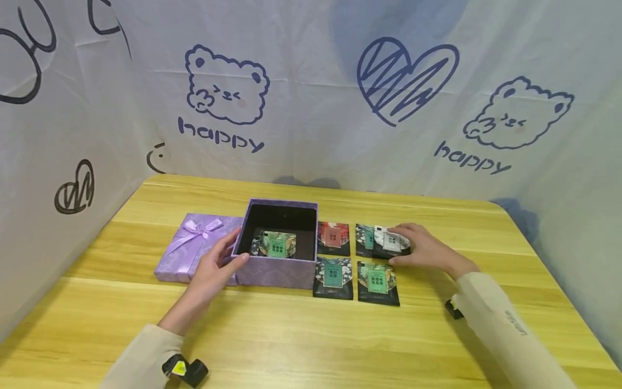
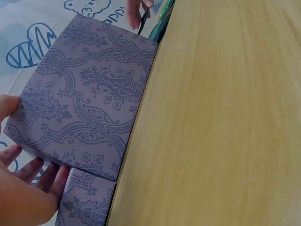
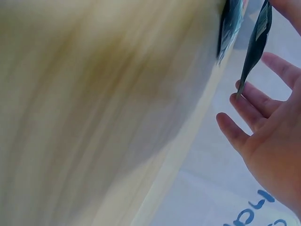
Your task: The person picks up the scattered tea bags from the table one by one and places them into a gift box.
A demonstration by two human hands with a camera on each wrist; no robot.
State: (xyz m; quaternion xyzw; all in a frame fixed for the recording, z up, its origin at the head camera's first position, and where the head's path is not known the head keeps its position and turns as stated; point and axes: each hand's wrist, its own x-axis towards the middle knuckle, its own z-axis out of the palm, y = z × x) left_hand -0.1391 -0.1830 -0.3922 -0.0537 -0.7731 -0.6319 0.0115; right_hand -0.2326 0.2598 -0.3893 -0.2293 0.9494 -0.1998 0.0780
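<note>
A purple patterned gift box [image 1: 277, 273] stands without its lid, and a green-labelled sachet [image 1: 277, 244] lies inside it. My left hand [image 1: 214, 270] holds the box at its near left corner, thumb at the front rim and fingers along the left wall. My right hand [image 1: 430, 249] pinches a white-labelled sachet [image 1: 390, 241] by its right side, partly over a teal-labelled sachet [image 1: 363, 237]. In the right wrist view this dark sachet [image 3: 256, 44] is seen edge-on, above the table.
The purple lid [image 1: 177, 254] with its ribbon bow lies left of the box. Right of the box are a red-labelled sachet [image 1: 334, 239], another teal-labelled sachet [image 1: 332, 276] and a green-labelled sachet [image 1: 378, 283]. A white cloth wall [image 1: 311, 108] with drawings backs the wooden table [image 1: 291, 340].
</note>
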